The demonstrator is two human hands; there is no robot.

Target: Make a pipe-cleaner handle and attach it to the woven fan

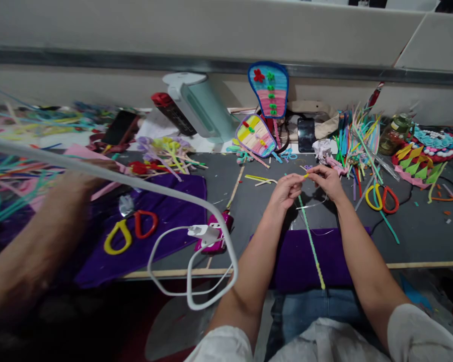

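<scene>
My left hand and my right hand meet over the dark table, both pinched on a short yellow pipe cleaner stretched between the fingertips. Below them a long twisted strand, green fading to yellow, lies across a purple cloth towards my lap. Loops of thin clear thread or wire show under my hands; where they start I cannot make out. Left of my left hand lie loose yellow and white strips. Scissors with yellow and red handles rest to the right of my right hand.
A co-worker's blurred arm reaches in at left, near other scissors. A white cable hangs across the view by a pink power socket. Behind stand a kettle, decorated panels, a phone and bundled pipe cleaners.
</scene>
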